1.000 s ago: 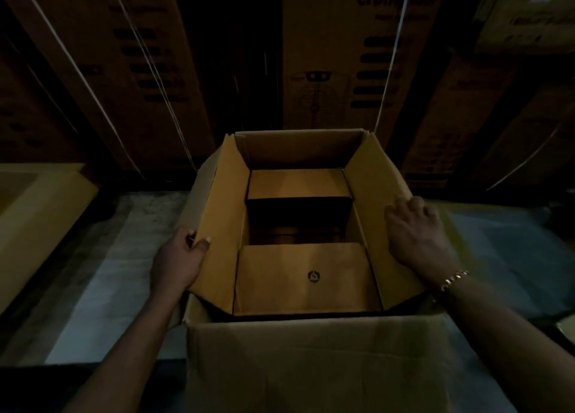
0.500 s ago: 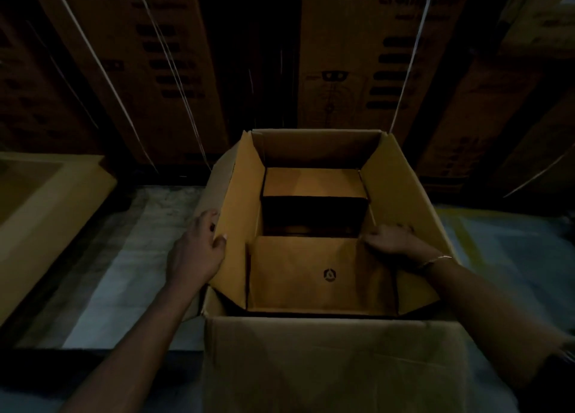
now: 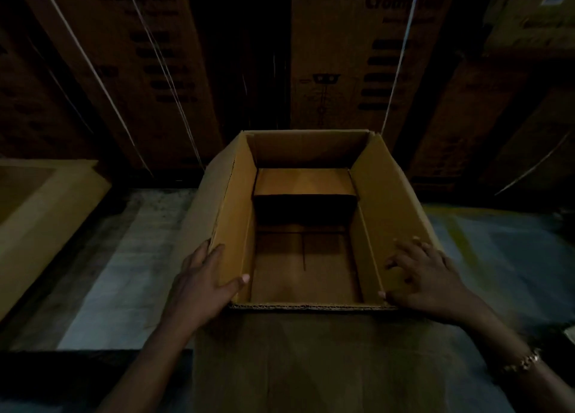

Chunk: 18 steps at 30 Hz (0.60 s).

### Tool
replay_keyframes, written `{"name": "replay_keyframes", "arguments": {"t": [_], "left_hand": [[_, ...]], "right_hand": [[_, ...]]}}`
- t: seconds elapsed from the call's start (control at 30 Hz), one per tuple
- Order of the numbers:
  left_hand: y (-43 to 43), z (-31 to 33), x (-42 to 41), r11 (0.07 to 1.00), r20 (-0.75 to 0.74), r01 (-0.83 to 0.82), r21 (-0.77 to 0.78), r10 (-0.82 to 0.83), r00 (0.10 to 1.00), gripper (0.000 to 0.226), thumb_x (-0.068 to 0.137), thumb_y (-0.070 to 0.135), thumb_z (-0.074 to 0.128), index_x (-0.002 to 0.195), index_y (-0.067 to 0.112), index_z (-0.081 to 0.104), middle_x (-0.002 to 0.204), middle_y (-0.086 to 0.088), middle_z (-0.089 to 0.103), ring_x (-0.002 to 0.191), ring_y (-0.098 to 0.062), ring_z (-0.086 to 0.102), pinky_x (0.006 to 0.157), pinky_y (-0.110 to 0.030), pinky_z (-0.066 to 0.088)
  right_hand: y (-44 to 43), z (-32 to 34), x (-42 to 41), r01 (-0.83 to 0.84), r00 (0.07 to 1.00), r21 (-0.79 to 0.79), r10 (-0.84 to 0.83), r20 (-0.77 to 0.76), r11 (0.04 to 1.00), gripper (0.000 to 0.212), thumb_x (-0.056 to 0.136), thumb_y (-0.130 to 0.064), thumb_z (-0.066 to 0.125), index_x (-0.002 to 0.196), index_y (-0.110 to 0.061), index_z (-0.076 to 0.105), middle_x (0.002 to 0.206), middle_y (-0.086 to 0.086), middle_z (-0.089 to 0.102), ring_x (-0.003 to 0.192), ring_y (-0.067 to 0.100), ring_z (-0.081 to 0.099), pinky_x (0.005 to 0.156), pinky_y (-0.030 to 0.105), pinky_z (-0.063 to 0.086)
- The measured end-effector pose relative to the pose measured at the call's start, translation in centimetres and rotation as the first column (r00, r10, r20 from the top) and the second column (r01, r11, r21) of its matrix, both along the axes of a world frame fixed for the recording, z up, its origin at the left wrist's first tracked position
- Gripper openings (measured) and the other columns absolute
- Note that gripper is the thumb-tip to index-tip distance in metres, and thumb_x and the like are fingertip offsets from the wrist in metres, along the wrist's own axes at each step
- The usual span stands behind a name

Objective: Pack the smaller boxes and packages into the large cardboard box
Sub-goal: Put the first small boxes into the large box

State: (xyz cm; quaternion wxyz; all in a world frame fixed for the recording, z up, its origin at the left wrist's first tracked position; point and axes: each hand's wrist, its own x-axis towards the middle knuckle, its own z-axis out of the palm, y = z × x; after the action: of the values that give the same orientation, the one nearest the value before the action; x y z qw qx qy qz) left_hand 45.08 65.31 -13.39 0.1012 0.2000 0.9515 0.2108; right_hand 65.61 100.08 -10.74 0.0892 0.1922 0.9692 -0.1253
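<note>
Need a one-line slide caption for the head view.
Left hand grips the left flap, right hand presses the right flap of the large cardboard box; one smaller box inside.

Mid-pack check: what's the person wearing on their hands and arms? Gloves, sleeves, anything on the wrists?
No gloves: the left hand and the right hand are bare, and both forearms are uncovered, with no sleeve in view. The right wrist carries a gold-coloured chain-link bracelet. The left wrist shows nothing worn. The right fingers are blurred, so rings cannot be ruled out.
</note>
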Motion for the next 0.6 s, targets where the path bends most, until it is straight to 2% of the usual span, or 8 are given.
{"name": "replay_keyframes", "arguments": {"t": [0.1,0.2,0.27,0.4,0.5,0.6], "left_hand": [[-0.6,-0.6,0.6,0.999,-0.005,-0.015,0.048,0.015,1.0,0.091,0.082,0.071,0.055,0.156,0.031,0.02,0.166,0.004,0.007,0.148,-0.024,0.019,0.114,-0.048,0.029],[-0.8,-0.8,0.9,0.99,-0.002,-0.052,0.128,0.053,0.999,0.084,0.083,0.069,0.055,0.154,0.034,0.027,0.164,0.002,0.017,0.146,-0.025,0.023,0.112,-0.05,0.031],[-0.8,-0.7,1.1,0.986,-0.052,-0.073,0.153,0.082,0.995,0.075,0.085,0.067,0.054,0.15,0.035,0.035,0.16,-0.001,0.028,0.142,-0.025,0.031,0.109,-0.049,0.035],[-0.5,-0.3,1.5,0.98,-0.112,-0.085,0.182,0.106,0.988,0.06,0.089,0.063,0.052,0.141,0.033,0.048,0.149,-0.001,0.043,0.131,-0.023,0.045,0.103,-0.047,0.043],[-0.2,0.1,1.6,0.979,-0.137,-0.072,0.193,0.1,0.986,0.056,0.091,0.06,0.051,0.138,0.029,0.051,0.145,0.0,0.047,0.122,-0.022,0.051,0.098,-0.048,0.046],[-0.1,0.6,1.4,0.977,-0.165,-0.056,0.205,0.091,0.982,0.052,0.092,0.058,0.052,0.135,0.028,0.054,0.142,0.0,0.049,0.118,-0.022,0.054,0.095,-0.047,0.047]], "right_hand": [[-0.3,-0.4,0.8,0.096,0.984,0.037,-0.089,-0.156,0.995,0.065,0.075,-0.072,0.06,0.131,-0.044,0.044,0.164,-0.007,0.005,0.149,0.019,-0.006,0.117,0.047,0.005],[-1.0,-0.3,0.5,0.126,0.969,-0.06,-0.136,-0.204,0.99,0.07,0.079,-0.063,0.065,0.139,-0.033,0.042,0.164,-0.006,0.003,0.147,0.02,0.007,0.115,0.047,0.021],[-1.6,-0.4,0.3,0.109,0.96,-0.098,-0.131,-0.248,0.989,0.071,0.081,-0.059,0.066,0.141,-0.029,0.041,0.163,-0.008,0.004,0.145,0.019,0.012,0.112,0.046,0.031],[-2.0,-0.8,0.1,0.112,0.937,-0.001,-0.106,-0.334,0.994,0.064,0.084,-0.059,0.061,0.138,-0.027,0.047,0.161,-0.005,0.02,0.14,0.02,0.025,0.106,0.045,0.036],[-2.0,-0.4,-0.1,0.112,0.934,0.062,-0.084,-0.346,0.992,0.064,0.084,-0.061,0.055,0.137,-0.024,0.051,0.156,-0.002,0.03,0.133,0.021,0.033,0.101,0.044,0.04],[-1.8,0.2,-0.2,0.099,0.942,0.079,-0.068,-0.329,0.992,0.061,0.085,-0.058,0.055,0.137,-0.025,0.051,0.154,-0.002,0.034,0.132,0.02,0.034,0.1,0.043,0.04]]}}
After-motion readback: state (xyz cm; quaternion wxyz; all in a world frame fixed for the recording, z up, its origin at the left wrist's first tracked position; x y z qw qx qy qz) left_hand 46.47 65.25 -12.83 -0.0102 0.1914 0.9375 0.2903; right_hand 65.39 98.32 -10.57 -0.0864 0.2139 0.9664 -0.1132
